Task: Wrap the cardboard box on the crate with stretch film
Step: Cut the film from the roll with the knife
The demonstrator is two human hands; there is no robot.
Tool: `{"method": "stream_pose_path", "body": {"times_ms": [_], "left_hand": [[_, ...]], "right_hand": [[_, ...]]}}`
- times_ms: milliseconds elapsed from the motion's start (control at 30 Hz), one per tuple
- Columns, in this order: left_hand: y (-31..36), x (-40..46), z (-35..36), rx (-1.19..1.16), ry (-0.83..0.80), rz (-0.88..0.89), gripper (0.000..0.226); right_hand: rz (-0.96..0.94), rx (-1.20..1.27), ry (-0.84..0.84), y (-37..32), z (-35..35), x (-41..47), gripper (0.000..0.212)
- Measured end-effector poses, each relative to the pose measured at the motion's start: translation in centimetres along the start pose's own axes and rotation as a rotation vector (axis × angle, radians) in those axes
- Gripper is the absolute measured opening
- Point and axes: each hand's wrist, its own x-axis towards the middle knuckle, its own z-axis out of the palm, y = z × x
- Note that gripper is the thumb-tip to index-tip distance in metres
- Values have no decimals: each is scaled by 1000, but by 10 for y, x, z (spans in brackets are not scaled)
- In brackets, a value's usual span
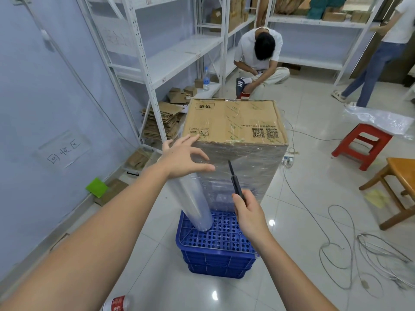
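Note:
A tall cardboard box [233,122] stands on a blue perforated plastic crate [221,241]. Clear stretch film [244,173] covers the box's sides. A roll of stretch film [195,203] stands upright on the crate, leaning against the box's near left corner. My left hand [182,157] hovers over the top of the roll with fingers spread, holding nothing. My right hand [248,215] grips a black knife or cutter [234,180], its blade pointing up toward the wrapped front face.
White metal shelving [157,63] lines the left and back, with flattened cartons [161,122] at its foot. One person crouches behind the box [260,61]; another stands at the far right [381,52]. A red stool [361,144], a wooden stool [399,187] and loose cables [359,254] lie to the right.

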Motion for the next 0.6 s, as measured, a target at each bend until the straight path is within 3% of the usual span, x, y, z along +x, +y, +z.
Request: {"method": "stream_pose_path", "body": {"times_ms": [67,200,467,600], "left_hand": [[2,-1,-1,35,-22,11,49],[6,1,-2,40,1,-14,11],[4,2,-3,12,11,-17,18],[6,2,-2,-1,22,-22,16]], "right_hand": [[-52,-72,10,-1,2,2,20],[-108,-177,52,2,6,6,20],[-104,-116,188,2,8,7,41],[-96,-120,150,-9,11,11,38]]}}
